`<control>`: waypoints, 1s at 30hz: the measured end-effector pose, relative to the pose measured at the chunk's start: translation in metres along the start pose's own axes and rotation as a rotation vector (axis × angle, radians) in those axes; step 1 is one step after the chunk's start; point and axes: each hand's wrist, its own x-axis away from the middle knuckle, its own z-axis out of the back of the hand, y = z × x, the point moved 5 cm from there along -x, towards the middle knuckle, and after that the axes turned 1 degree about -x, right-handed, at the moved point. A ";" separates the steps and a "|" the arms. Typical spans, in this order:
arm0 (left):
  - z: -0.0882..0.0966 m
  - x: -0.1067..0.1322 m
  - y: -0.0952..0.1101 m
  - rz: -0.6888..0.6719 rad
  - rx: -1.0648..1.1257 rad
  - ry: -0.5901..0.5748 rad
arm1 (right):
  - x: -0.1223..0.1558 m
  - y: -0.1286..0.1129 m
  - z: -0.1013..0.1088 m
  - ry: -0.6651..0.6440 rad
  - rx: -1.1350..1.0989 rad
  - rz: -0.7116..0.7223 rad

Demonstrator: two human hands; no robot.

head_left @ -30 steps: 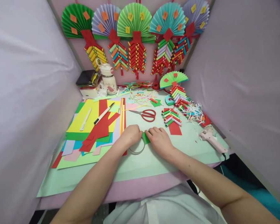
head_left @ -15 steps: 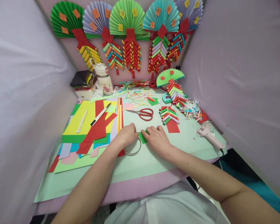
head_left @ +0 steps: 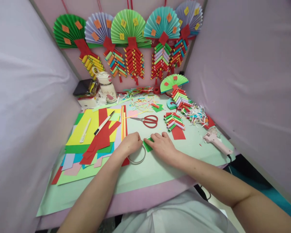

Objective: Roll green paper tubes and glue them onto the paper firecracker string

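Observation:
A small piece of green paper [head_left: 148,145] lies on the table between my hands. A thin pale line, perhaps a slim stick or the paper's edge, runs along its upper side. My right hand [head_left: 163,146] bends over the paper, its fingertips pressing it at the upper right. At the left end of the paper, my left hand [head_left: 133,142] is closed, thumb and fingers drawn together; what sits inside them is hidden. A grey bangle [head_left: 137,162] hangs round my left wrist and rests against the table. Just beyond the hands lie red-handled scissors [head_left: 150,121].
Coloured paper sheets [head_left: 81,129] are stacked at left, with a craft knife [head_left: 104,123] and a white pen [head_left: 85,130] on top. Rolled-paper firecrackers [head_left: 174,121] and a glue gun [head_left: 217,142] lie at right. A flask [head_left: 106,87] stands behind; paper fans [head_left: 128,27] hang on the wall.
The camera has tilted up slightly, so the whole scene sits a little lower. Both hands stay at the green paper with only slight finger movement.

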 end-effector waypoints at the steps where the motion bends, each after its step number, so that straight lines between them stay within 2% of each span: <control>1: 0.001 0.000 0.000 -0.002 0.000 0.002 | -0.005 0.005 0.003 0.009 -0.021 -0.014; 5: 0.004 0.004 0.002 -0.015 0.007 0.004 | -0.039 0.036 0.014 0.066 -0.128 -0.143; 10: 0.005 0.008 0.003 -0.002 0.012 -0.002 | -0.088 0.063 0.005 -0.034 -0.170 -0.213; 13: 0.005 0.008 0.002 0.002 0.018 -0.012 | -0.093 0.069 0.000 -0.103 -0.175 -0.234; 16: 0.004 0.007 0.002 -0.004 0.027 -0.017 | -0.074 0.069 0.004 -0.117 -0.166 -0.252; 21: 0.003 0.007 0.002 -0.005 0.045 -0.022 | -0.014 0.067 0.012 -0.107 -0.168 -0.302; 26: 0.004 0.007 0.001 -0.006 0.054 -0.025 | 0.034 0.059 0.009 -0.017 -0.288 -0.145; 30: 0.004 0.006 0.002 -0.007 0.061 -0.028 | 0.052 0.052 0.007 0.000 -0.290 -0.129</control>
